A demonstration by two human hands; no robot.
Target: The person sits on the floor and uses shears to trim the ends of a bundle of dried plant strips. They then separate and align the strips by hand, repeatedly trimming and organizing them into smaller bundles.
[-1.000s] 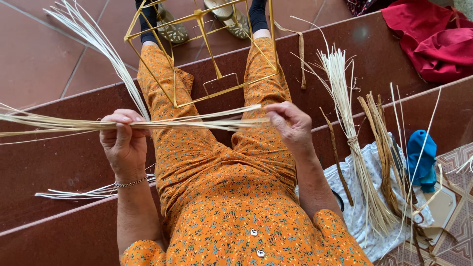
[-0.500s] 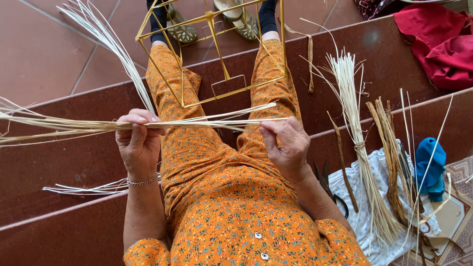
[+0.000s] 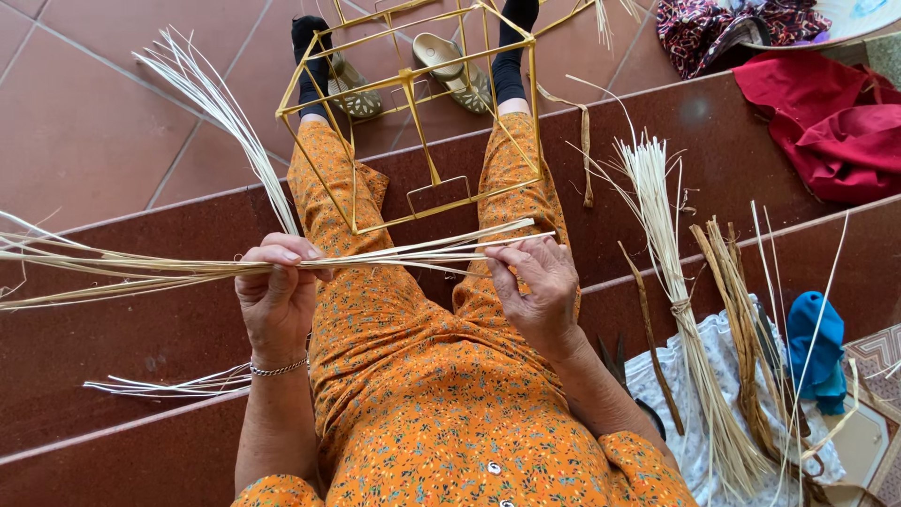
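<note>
Pale straw-coloured reed strips (image 3: 188, 268) run in a long flat bundle across the person's lap, fanning out far to the left and tapering to thin tips at the right, near the knee; the left hand (image 3: 277, 296) is closed around the bundle near its middle, fingers curled over the top and thumb beneath, a thin silver bracelet (image 3: 277, 368) at the wrist, while the right hand (image 3: 535, 291) pinches the thin ends of a few strips between thumb and fingertips, the other fingers loosely bent. Both hands rest above the orange flowered dress (image 3: 413, 394) that covers the legs. Beyond the hands, a yellow wire frame (image 3: 413, 80) of box shape stands over the shins, touching the dress, and two sandals (image 3: 450, 70) lie on the tiled floor (image 3: 94, 113) just behind the black socks. A second spray of pale strips (image 3: 211, 103) rises from behind the left hand towards the floor. To the right, on the dark red step (image 3: 713, 141), a tied sheaf of pale reeds (image 3: 676, 282) lies beside a darker brown sheaf (image 3: 741, 319), both partly on a white cloth (image 3: 704, 394), with a blue cloth (image 3: 815, 347) just beside them and a red garment (image 3: 826, 122) further up the step. A few loose strips (image 3: 169, 385) lie on the lower step at the left
</note>
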